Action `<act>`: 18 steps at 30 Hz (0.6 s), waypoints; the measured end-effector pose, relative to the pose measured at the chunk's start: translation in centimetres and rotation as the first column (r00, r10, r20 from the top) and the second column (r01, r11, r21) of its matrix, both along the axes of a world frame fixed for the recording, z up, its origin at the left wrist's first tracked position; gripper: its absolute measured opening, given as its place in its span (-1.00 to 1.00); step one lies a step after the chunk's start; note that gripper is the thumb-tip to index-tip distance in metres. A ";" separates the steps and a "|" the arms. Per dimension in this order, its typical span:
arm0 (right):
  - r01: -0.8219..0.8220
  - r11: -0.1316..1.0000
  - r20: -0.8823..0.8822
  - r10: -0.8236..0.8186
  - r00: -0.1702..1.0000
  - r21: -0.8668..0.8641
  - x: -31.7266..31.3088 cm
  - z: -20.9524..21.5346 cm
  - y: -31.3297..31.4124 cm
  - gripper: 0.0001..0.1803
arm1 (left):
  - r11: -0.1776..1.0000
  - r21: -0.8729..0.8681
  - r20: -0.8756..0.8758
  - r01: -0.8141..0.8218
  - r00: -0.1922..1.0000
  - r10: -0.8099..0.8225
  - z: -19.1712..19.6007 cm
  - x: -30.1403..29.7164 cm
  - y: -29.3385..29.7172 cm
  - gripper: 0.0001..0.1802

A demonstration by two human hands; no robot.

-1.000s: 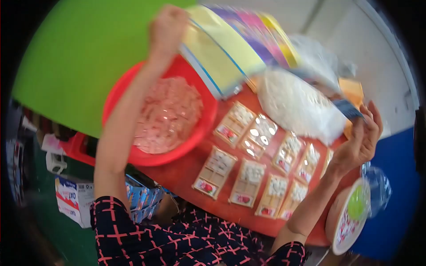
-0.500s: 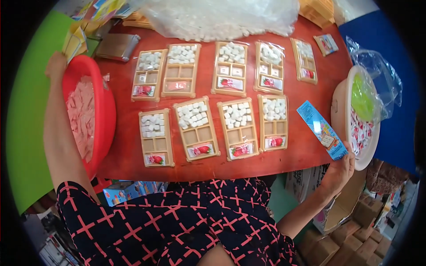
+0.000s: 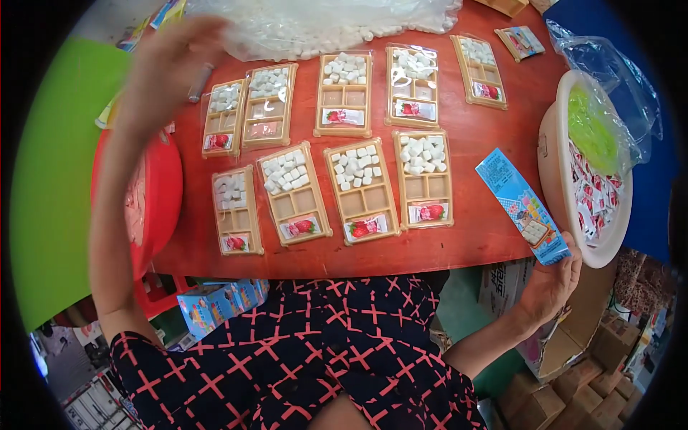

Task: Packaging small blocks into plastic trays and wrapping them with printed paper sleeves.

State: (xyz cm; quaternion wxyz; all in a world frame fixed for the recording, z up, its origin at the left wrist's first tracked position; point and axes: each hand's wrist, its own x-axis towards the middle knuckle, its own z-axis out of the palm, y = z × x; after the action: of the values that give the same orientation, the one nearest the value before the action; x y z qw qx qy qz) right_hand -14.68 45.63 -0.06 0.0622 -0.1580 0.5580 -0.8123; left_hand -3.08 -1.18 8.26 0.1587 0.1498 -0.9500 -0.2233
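Note:
My right hand point(image 3: 550, 288) grips the lower end of a long, flat blue printed carton point(image 3: 522, 204) at the table's right edge. My left hand point(image 3: 168, 68) is raised over the far left of the table, smeared by motion, so its fingers and anything in them cannot be made out. In two rows on the table lie several tan compartment trays point(image 3: 363, 195). Their upper sections hold small white marshmallow-like cubes point(image 3: 356, 167). Most have a strawberry-printed sachet point(image 3: 366, 228) in the lower section. Clear film covers the back-row trays.
A red basin point(image 3: 174, 197) of pale pink packets stands at the left edge. To the right, a cream basin point(image 3: 550, 147) holds small sachets and a green bag. A clear plastic bag point(image 3: 308, 29) with white cubes lies at the back. Blue cartons point(image 3: 222, 304) sit below the table.
My left hand has swung right and inward from beyond the red basin, away from the yellow packets. My right hand still holds the blue carton. The view has shifted slightly.

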 end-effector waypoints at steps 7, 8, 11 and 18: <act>0.075 0.997 0.026 -0.075 0.997 -0.010 0.8 0.2 2.9 -0.80 | 0.859 -0.163 0.112 0.485 0.874 -0.472 -8.1 -3.9 16.0 -0.69; -0.016 0.999 0.019 0.016 1.000 -0.034 0.8 0.0 3.6 -0.83 | 0.869 -0.122 0.183 0.479 0.872 -0.455 -8.6 -3.9 16.9 -0.66; 0.043 0.999 0.057 -0.042 0.997 -0.026 1.2 -0.9 4.7 -0.81 | 0.853 -0.253 0.111 0.456 0.890 -0.442 -10.8 -4.2 18.0 -0.60; 0.153 0.988 0.095 -0.154 0.983 0.015 1.6 -0.6 4.9 -0.78 | 0.867 -0.194 0.077 0.459 0.888 -0.453 -11.5 -5.2 20.6 -0.57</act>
State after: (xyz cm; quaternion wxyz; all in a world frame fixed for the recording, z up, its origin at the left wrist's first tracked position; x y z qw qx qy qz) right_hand -13.05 50.55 -0.70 0.0266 -0.0749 0.5680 -0.8192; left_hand -8.23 19.38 -3.27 0.1026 -0.0926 -0.9786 -0.1523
